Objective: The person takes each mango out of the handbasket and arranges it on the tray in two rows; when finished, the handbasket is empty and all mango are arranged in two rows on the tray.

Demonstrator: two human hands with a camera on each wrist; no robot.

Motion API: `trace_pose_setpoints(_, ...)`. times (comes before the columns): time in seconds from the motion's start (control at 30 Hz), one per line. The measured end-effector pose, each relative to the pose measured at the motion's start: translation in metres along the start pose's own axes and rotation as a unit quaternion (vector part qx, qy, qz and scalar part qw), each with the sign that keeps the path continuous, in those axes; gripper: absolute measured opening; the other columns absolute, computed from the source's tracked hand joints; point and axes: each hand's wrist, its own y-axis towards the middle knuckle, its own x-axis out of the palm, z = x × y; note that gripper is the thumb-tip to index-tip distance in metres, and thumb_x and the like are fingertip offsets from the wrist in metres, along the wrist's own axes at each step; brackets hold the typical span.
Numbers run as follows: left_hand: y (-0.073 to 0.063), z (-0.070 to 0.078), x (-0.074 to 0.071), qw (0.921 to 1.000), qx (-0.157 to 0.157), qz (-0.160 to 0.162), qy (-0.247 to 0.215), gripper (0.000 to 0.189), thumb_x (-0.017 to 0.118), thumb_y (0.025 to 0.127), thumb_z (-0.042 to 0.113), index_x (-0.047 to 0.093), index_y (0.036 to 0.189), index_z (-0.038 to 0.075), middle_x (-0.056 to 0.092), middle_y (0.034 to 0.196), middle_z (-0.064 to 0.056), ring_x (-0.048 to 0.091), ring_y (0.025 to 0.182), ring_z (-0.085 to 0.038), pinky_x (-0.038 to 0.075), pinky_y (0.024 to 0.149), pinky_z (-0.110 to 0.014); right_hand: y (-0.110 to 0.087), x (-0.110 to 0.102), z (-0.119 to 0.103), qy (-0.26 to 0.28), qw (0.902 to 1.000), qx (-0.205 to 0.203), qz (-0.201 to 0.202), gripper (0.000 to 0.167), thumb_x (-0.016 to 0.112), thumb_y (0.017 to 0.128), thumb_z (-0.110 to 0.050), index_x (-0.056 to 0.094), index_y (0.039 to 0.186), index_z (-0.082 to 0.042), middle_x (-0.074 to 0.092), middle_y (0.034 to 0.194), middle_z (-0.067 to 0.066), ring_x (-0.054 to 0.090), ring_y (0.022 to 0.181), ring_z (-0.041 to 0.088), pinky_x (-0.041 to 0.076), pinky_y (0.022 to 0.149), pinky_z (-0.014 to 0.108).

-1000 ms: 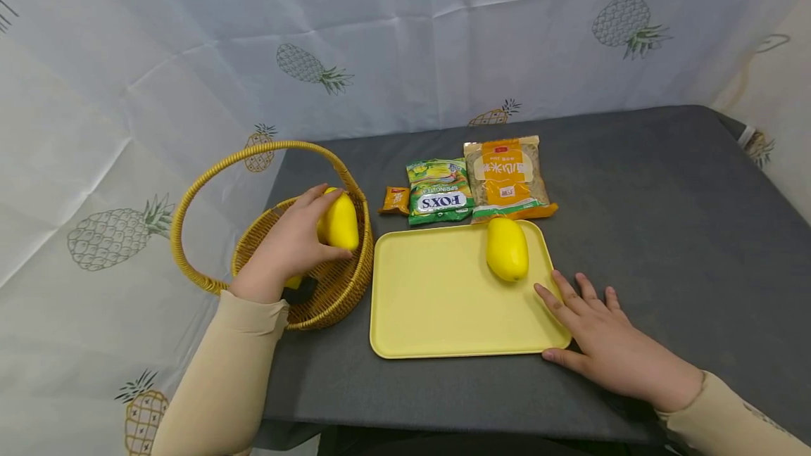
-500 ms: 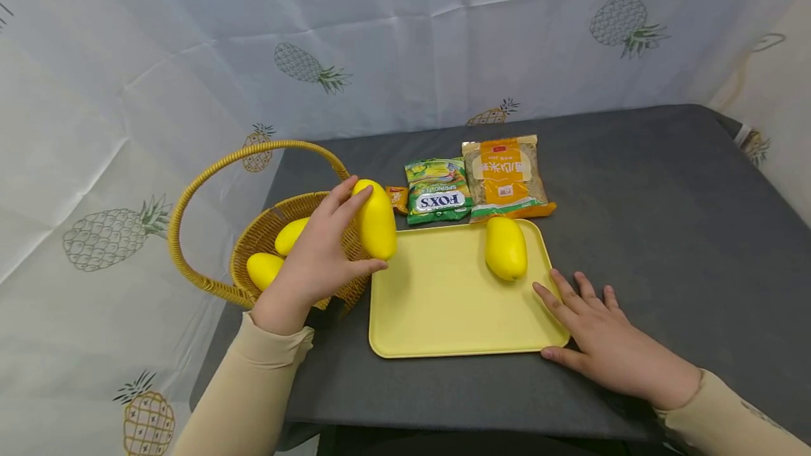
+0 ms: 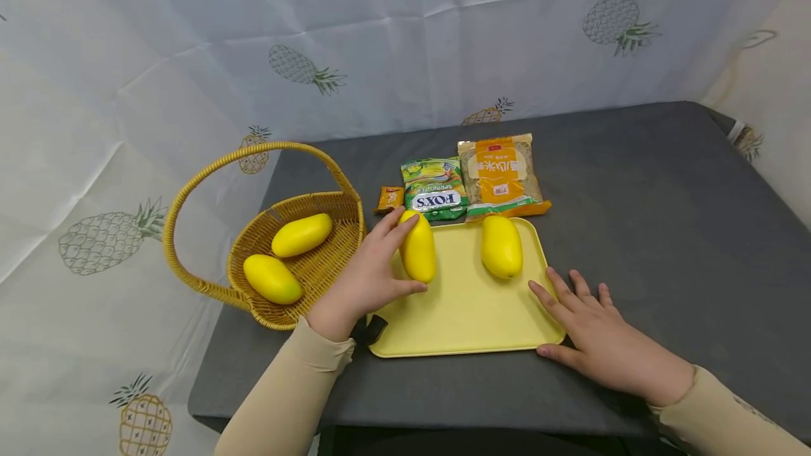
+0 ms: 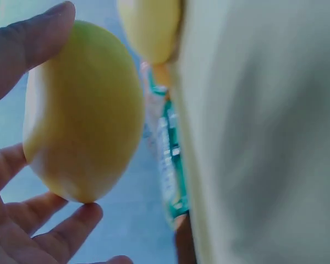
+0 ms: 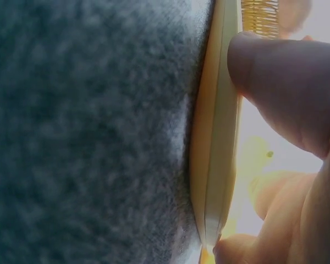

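My left hand (image 3: 370, 269) grips a yellow mango (image 3: 421, 253) between thumb and fingers, over the left part of the pale yellow tray (image 3: 469, 326). In the left wrist view the held mango (image 4: 88, 115) is upright, fingertips at its lower end and thumb near its top, with the tray's surface alongside. Another mango (image 3: 502, 248) lies on the tray toward its back right. With fingers spread, my right hand (image 3: 605, 343) rests at the tray's right edge. The right wrist view has its thumb (image 5: 286, 82) right at the tray's rim (image 5: 220, 137).
A wicker basket (image 3: 332, 266) with a tall arched handle stands left of the tray, two mangoes inside. Behind the tray lie a small orange packet (image 3: 390, 198), a green FOX'S candy bag (image 3: 434, 192) and a larger orange-and-clear food bag (image 3: 500, 174). Grey cloth covers the table (image 3: 633, 217).
My left hand has lifted the mango out of the basket and carried it right, over the tray. Two mangoes in the basket have come into view. The right hand stays at the tray edge.
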Motion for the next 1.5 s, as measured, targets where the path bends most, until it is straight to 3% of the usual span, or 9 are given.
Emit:
trace_pose_setpoints(0.2, 0.008, 0.0, 0.015, 0.9983, -0.043, -0.038, 0.013, 0.112, 0.102, 0.081, 0.03, 0.039, 0.174, 0.026, 0.019, 0.185, -0.006, 0.033, 0.165, -0.039, 0.04, 0.129, -0.059, 0.0, 0.001, 0.001, 0.002, 1.0, -0.001, 0.001, 0.1, 0.081, 0.096, -0.054, 0.03, 0.177, -0.025, 0.014, 0.185, 0.021, 0.01, 0.164, 0.065, 0.01, 0.12, 0.09)
trace_pose_setpoints(0.4, 0.01, 0.0, 0.023, 0.9965, -0.06, -0.054, 0.024, 0.112, 0.1, 0.083, 0.032, 0.036, 0.175, 0.029, 0.018, 0.185, -0.006, 0.03, 0.166, -0.039, 0.041, 0.128, -0.06, 0.0, 0.001, 0.002, 0.003, 1.0, -0.001, 0.001, 0.1, 0.081, 0.096, -0.054, 0.03, 0.177, -0.025, 0.014, 0.185, 0.021, 0.01, 0.164, 0.065, 0.01, 0.12, 0.09)
trace_pose_setpoints(0.53, 0.013, 0.0, 0.025, 0.9963, -0.053, -0.056, 0.038, 0.111, 0.098, 0.084, 0.035, 0.035, 0.175, 0.03, 0.018, 0.185, -0.007, 0.03, 0.165, -0.041, 0.041, 0.127, -0.061, 0.001, 0.0, 0.003, 0.006, 1.0, 0.001, 0.0, 0.101, 0.081, 0.096, -0.055, 0.029, 0.177, -0.026, 0.013, 0.185, 0.021, 0.01, 0.164, 0.064, 0.009, 0.12, 0.09)
trace_pose_setpoints(0.7, 0.02, 0.0, 0.03, 0.996, -0.015, -0.056, 0.068, 0.106, 0.094, 0.086, 0.039, 0.037, 0.174, 0.028, 0.02, 0.184, -0.009, 0.034, 0.16, -0.045, 0.034, 0.129, -0.063, 0.0, 0.0, 0.004, 0.007, 1.0, 0.002, 0.001, 0.1, 0.081, 0.096, -0.054, 0.029, 0.177, -0.025, 0.012, 0.185, 0.021, 0.01, 0.164, 0.064, 0.009, 0.12, 0.09)
trace_pose_setpoints(0.83, 0.024, 0.001, 0.035, 0.9964, 0.003, -0.056, 0.063, 0.1, 0.092, 0.089, 0.042, 0.041, 0.173, 0.025, 0.022, 0.185, -0.01, 0.035, 0.161, -0.045, 0.031, 0.131, -0.062, 0.0, 0.001, 0.004, 0.006, 1.0, 0.0, 0.001, 0.1, 0.08, 0.096, -0.055, 0.029, 0.177, -0.026, 0.012, 0.185, 0.02, 0.01, 0.164, 0.064, 0.01, 0.12, 0.09)
trace_pose_setpoints(1.1, 0.024, 0.004, 0.037, 0.9968, 0.0, -0.058, 0.054, 0.098, 0.093, 0.089, 0.042, 0.043, 0.172, 0.024, 0.021, 0.185, -0.008, 0.034, 0.164, -0.042, 0.026, 0.134, -0.06, 0.0, 0.001, 0.004, 0.005, 1.0, -0.005, 0.002, 0.098, 0.081, 0.097, -0.053, 0.03, 0.177, -0.025, 0.012, 0.185, 0.019, 0.011, 0.164, 0.065, 0.012, 0.119, 0.09)
trace_pose_setpoints(1.37, 0.022, 0.006, 0.035, 0.9972, 0.003, -0.052, 0.053, 0.101, 0.093, 0.089, 0.043, 0.04, 0.173, 0.025, 0.023, 0.185, -0.004, 0.035, 0.165, -0.038, 0.016, 0.135, -0.071, 0.0, 0.0, 0.004, 0.006, 1.0, -0.005, 0.003, 0.099, 0.081, 0.096, -0.053, 0.031, 0.177, -0.025, 0.013, 0.185, 0.019, 0.012, 0.164, 0.064, 0.012, 0.12, 0.089)
trace_pose_setpoints(1.5, 0.018, 0.008, 0.03, 0.9973, 0.007, -0.05, 0.053, 0.096, 0.092, 0.091, 0.041, 0.042, 0.172, 0.023, 0.026, 0.184, -0.004, 0.039, 0.164, -0.035, 0.021, 0.135, -0.067, 0.0, 0.0, 0.004, 0.008, 1.0, -0.003, 0.002, 0.099, 0.081, 0.096, -0.054, 0.03, 0.177, -0.025, 0.013, 0.185, 0.02, 0.011, 0.164, 0.064, 0.012, 0.12, 0.089)
